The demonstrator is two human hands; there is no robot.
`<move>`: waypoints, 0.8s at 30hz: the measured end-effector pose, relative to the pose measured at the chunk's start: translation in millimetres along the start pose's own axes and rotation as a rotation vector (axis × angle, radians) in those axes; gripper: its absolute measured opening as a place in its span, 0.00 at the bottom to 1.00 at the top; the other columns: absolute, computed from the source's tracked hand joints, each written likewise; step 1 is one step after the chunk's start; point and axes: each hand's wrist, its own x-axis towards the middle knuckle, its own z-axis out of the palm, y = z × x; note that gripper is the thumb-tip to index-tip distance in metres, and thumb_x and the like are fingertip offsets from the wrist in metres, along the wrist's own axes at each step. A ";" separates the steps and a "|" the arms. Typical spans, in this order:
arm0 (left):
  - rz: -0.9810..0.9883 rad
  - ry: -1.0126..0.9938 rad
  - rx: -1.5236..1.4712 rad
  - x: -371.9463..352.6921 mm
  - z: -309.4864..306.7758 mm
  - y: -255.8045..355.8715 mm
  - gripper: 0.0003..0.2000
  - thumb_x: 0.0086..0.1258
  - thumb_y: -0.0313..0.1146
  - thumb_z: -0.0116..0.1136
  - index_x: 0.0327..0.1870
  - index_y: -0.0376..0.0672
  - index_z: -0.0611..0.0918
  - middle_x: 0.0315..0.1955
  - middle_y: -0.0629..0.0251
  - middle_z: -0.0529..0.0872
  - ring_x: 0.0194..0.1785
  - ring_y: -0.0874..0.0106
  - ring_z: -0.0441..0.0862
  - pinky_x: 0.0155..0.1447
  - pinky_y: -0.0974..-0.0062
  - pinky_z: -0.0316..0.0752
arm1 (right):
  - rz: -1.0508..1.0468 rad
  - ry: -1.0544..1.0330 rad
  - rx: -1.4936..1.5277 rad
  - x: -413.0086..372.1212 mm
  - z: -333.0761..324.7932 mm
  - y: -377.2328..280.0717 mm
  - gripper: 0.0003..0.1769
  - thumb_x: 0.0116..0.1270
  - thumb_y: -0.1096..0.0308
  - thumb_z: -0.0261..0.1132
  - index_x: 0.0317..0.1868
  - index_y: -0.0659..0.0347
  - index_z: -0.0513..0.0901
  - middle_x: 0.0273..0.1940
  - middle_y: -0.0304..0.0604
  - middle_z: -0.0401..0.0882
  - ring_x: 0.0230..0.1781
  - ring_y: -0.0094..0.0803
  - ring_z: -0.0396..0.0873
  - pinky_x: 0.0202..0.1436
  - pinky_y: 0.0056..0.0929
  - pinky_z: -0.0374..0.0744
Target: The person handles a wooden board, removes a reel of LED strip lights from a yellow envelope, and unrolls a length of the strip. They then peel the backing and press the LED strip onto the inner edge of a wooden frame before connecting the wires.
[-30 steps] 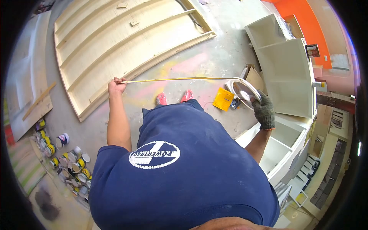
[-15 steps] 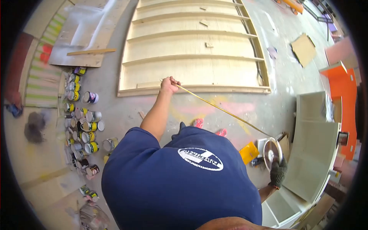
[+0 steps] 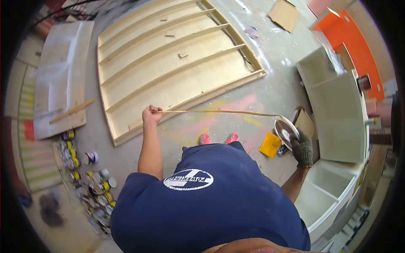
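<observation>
A thin yellow strip (image 3: pixel 219 111), which looks like LED strip, runs nearly straight between my two hands. At its left end my bare left hand (image 3: pixel 152 115) pinches it, over the near edge of a pale wooden frame (image 3: pixel 164 82). The other end leads to a round white-rimmed reel (image 3: pixel 283 134) with a darker face. My right hand (image 3: pixel 302 149), in a dark grey knitted glove, is closed on the reel's right side; its fingers are partly hidden. The reel is tilted, and its strip hangs in front of my body at about waist height.
White cabinets (image 3: pixel 337 114) stand close on my right. Near the reel lie a yellow packet (image 3: pixel 270 145) and cardboard (image 3: pixel 305 122). Several paint cans (image 3: pixel 101 187) crowd the floor at left. A board (image 3: pixel 63 78) with a wooden stick (image 3: pixel 71 111) lies beyond them.
My view has turned to the right, so the frame and cabinets appear rotated. The strip, sloping down to the right before, now runs nearly level. Both hands keep their hold.
</observation>
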 end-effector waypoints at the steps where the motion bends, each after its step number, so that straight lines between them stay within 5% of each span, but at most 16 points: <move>1: -0.001 0.025 -0.002 2.3 -1.0 0.2 0.15 0.76 0.33 0.34 0.25 0.45 0.71 0.13 0.73 0.65 0.19 0.74 0.62 0.39 0.68 0.67 | 0.029 0.011 0.006 2.0 -0.7 -2.5 0.19 0.61 0.65 0.64 0.51 0.64 0.82 0.39 0.58 0.84 0.40 0.49 0.84 0.47 0.41 0.79; 24: -0.087 -0.005 0.098 35.3 29.2 -21.2 0.15 0.78 0.32 0.34 0.30 0.42 0.73 0.14 0.71 0.65 0.19 0.74 0.63 0.43 0.67 0.69 | 0.108 -0.059 -0.058 -4.5 10.7 28.3 0.13 0.61 0.67 0.61 0.44 0.62 0.83 0.37 0.55 0.83 0.37 0.50 0.81 0.46 0.41 0.77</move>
